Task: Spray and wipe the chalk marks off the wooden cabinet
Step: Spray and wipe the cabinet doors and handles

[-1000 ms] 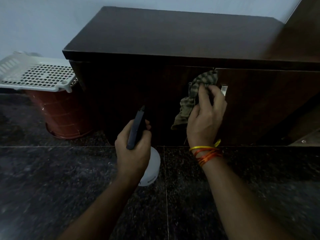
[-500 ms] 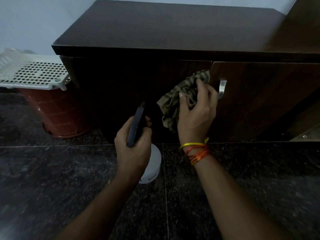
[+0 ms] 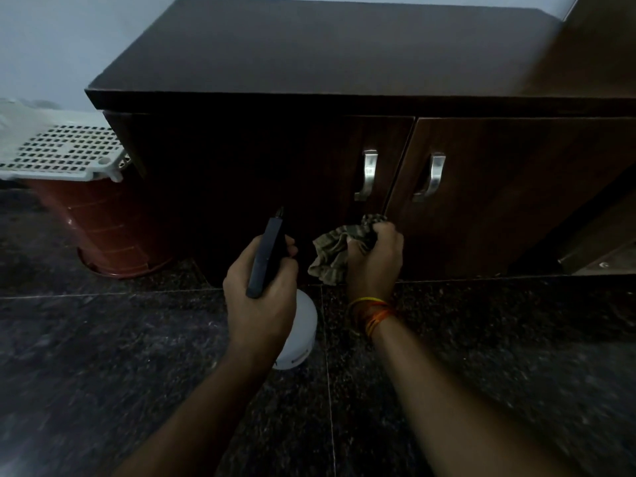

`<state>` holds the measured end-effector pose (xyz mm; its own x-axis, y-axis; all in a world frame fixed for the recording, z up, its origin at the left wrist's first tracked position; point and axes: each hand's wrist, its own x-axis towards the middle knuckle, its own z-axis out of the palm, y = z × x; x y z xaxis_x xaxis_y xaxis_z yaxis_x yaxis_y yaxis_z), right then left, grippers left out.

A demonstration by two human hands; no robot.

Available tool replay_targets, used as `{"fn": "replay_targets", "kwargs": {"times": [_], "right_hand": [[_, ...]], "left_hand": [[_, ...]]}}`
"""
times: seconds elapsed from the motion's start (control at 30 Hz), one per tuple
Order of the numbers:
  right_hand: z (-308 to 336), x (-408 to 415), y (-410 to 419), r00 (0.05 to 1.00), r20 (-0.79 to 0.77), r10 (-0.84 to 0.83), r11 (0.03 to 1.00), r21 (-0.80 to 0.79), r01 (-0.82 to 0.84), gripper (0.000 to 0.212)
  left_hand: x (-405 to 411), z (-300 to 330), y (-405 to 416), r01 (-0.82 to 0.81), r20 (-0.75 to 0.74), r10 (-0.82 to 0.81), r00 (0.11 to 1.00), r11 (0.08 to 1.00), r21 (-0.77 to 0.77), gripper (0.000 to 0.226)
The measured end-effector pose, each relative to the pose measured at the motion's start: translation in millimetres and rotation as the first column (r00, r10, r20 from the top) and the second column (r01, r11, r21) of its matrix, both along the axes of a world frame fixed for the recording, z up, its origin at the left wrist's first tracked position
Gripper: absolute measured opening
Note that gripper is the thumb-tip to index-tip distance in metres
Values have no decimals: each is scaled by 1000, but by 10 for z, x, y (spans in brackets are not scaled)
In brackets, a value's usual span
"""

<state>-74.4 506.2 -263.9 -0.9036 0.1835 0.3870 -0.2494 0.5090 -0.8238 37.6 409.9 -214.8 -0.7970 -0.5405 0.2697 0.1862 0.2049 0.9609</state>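
Wiping low on cabinet (image 3: 309, 173) door – right hand (image 3: 375, 259) clutching cloth (image 3: 330, 256), left hand (image 3: 261, 297) gripping spray bottle (image 3: 296, 335); no chalk showing – likely finishing.

Single head-worn wide-angle view, set above and close in front of the wooden cabinet (image 3: 344, 63), facing forward and steeply down onto its top, its door fronts and the dark floor (image 3: 103, 373) before it, with both forearms entering from the lower edge.

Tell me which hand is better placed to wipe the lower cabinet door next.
Probably the right hand: it grips the cloth against the cabinet door. The left hand holds the spray bottle.
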Motion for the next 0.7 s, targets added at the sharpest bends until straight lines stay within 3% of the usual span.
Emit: {"fn": "replay_targets", "kwargs": {"times": [0.2,0.33,0.5,0.7], "right_hand": [[187,22,-46,995,-30,-98,980,-174,91,43],[149,8,-30,995,-26,-100,980,-178,94,41],[-163,-43,3,979,177,-101,983,-131,125,39],[-586,-132,30,895,435,-99,976,-134,174,35]], "left_hand": [[-17,-4,18,11,5,-11,1000,1000,-13,7],[-50,-56,33,10,10,-10,1000,1000,-19,9],[-78,-132,45,5,50,-6,999,1000,18,16],[-83,-183,41,-6,63,6,998,1000,7,23]]}}
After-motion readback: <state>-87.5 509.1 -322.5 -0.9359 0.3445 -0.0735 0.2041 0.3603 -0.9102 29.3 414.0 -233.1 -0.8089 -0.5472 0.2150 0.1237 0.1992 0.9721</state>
